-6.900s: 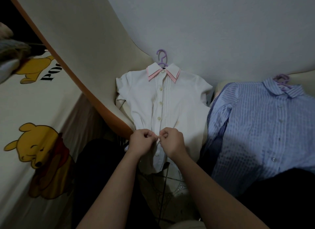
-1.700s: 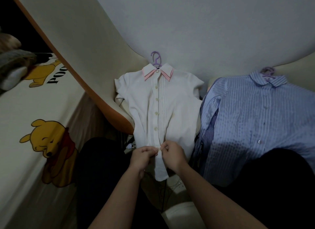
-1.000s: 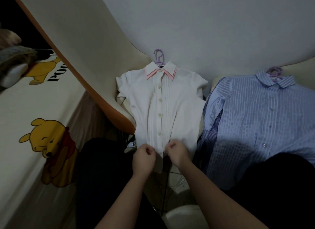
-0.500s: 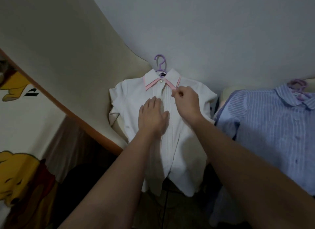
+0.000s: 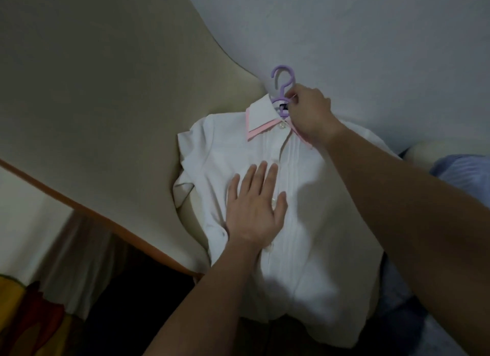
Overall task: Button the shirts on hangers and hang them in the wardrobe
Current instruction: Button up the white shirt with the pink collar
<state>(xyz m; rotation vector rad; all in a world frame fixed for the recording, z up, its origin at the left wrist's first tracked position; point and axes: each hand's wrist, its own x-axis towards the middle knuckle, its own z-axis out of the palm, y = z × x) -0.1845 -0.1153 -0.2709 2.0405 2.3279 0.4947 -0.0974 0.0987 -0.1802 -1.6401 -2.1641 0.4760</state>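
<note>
While my flat-fingered left hand (image 5: 254, 212) steadies the limp white pink-collared shirt (image 5: 318, 223), my right hand (image 5: 310, 112) pinches its stiff purple plastic hanger (image 5: 282, 90)

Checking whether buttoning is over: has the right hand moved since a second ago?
Yes: the right hand rose from the hem of the white shirt to its collar, gripping the purple hanger.

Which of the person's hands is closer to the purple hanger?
The right hand, gripping the purple hanger at its neck. The left hand lies flat lower down, on the chest of the white shirt.
</note>
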